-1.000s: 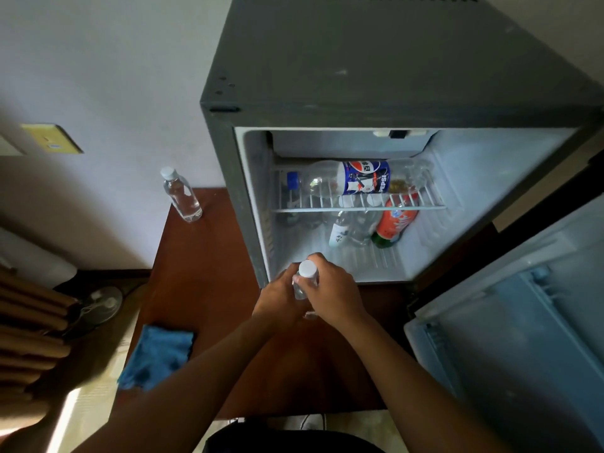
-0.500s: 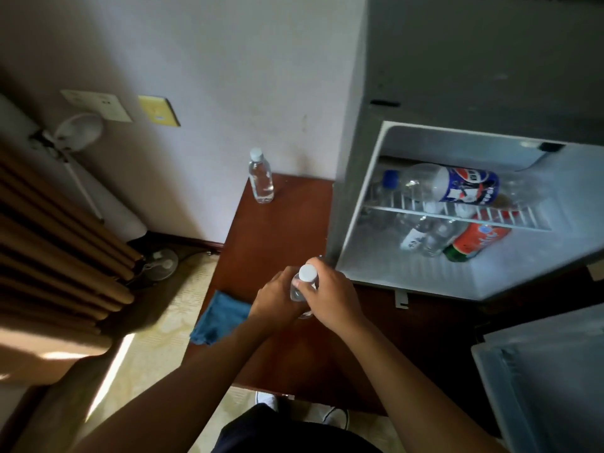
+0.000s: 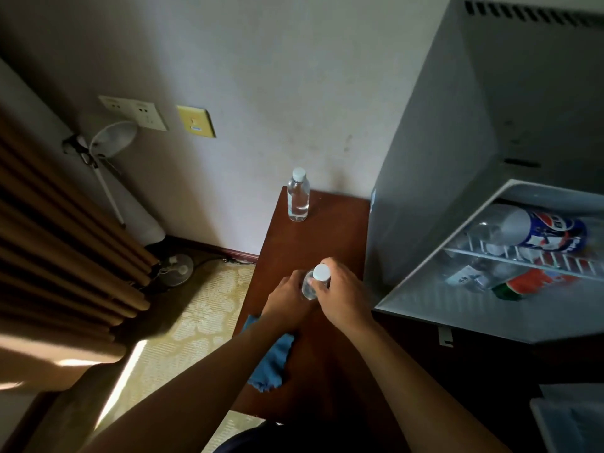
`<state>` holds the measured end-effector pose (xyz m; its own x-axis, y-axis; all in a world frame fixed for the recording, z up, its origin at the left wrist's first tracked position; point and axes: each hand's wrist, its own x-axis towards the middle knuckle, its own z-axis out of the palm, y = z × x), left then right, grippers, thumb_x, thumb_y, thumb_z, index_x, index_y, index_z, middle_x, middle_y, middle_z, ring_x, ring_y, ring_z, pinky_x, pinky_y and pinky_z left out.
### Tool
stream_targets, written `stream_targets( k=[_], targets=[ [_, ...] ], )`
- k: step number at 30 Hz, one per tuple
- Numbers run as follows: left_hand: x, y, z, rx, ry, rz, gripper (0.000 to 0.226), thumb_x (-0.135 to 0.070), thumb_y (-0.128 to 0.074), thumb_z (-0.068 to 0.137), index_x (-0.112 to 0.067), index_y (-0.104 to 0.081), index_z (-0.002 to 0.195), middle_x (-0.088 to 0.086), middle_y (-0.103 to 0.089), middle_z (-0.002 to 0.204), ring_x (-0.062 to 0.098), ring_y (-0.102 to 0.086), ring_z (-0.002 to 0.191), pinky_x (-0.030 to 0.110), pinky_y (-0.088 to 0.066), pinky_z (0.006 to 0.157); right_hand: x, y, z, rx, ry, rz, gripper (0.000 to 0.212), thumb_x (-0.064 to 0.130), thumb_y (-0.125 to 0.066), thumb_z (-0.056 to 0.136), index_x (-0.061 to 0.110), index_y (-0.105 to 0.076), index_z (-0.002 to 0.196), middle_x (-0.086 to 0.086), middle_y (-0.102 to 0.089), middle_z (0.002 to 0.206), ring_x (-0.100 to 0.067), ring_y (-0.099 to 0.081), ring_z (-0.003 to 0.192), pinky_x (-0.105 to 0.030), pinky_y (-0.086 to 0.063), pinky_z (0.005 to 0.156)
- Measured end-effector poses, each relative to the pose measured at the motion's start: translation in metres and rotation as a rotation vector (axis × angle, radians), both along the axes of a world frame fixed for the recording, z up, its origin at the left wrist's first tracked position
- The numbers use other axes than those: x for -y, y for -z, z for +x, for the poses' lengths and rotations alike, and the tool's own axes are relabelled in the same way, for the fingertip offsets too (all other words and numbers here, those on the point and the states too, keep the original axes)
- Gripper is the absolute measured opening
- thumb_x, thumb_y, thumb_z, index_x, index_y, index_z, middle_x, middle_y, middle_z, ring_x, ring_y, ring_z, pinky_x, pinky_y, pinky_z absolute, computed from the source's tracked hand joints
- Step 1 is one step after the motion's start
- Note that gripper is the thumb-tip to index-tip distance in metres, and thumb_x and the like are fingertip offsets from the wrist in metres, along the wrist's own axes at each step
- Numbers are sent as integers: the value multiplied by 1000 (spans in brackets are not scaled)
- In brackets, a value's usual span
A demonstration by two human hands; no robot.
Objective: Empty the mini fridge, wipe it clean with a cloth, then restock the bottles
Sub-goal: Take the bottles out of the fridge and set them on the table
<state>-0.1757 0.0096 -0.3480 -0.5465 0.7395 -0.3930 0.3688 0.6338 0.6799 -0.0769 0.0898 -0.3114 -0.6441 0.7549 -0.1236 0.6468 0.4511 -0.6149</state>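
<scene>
A small clear water bottle [image 3: 318, 276] with a white cap is held upright over the brown table [image 3: 313, 243]. My left hand [image 3: 287, 297] and my right hand [image 3: 343, 297] both grip its body. A second water bottle [image 3: 298, 196] stands at the table's far edge by the wall. The grey mini fridge [image 3: 474, 132] stands open on the right. On its wire shelf lies a Pepsi bottle [image 3: 536, 232]; below lie a red-labelled bottle [image 3: 529, 282] and clear bottles [image 3: 474, 273]. A blue cloth [image 3: 273, 364] lies on the table, partly under my left forearm.
The fridge door [image 3: 568, 423] hangs open at the lower right. Left of the table are patterned floor [image 3: 196, 322], a floor lamp [image 3: 111, 142] with its round base, brown curtains [image 3: 65, 250], and wall sockets [image 3: 137, 112].
My view has swung left, so the fridge now sits at the right edge. Both hands have carried the bottle out from the fridge's front and over the table.
</scene>
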Motion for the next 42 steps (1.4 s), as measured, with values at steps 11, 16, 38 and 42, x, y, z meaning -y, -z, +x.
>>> stream_targets(
  k=[11,16,38,42],
  targets=[
    [-51,18,-48,50,75,-17,52,-43,-56,93,-26,-40,140,6,-57,133,27,-57,117,41,-44,95,-39,14,-53,43,131,-29,30,31,-62,93,23,-54,121,2,-60,120,-17,-58,110,-33,-55,89],
    [-78,21,-69,77,50,10,53,-42,-58,91,-30,-40,139,5,-59,130,27,-59,115,37,-42,89,-66,13,-78,47,181,-23,28,25,-62,93,21,-55,121,0,-58,120,-18,-57,110,-32,-53,88],
    [-185,37,-101,192,-99,134,63,-42,-61,86,-46,-30,140,4,-62,126,32,-66,101,55,-57,81,-170,21,-146,-58,417,25,26,16,-70,86,20,-62,111,-4,-62,120,-24,-57,115,-32,-49,89],
    [-189,41,-104,216,-122,146,64,-48,-60,79,-48,-32,137,2,-65,120,31,-68,95,54,-59,76,-175,23,-150,-64,414,6,30,14,-70,86,22,-61,113,-2,-60,121,-24,-55,116,-34,-49,90]
  ],
)
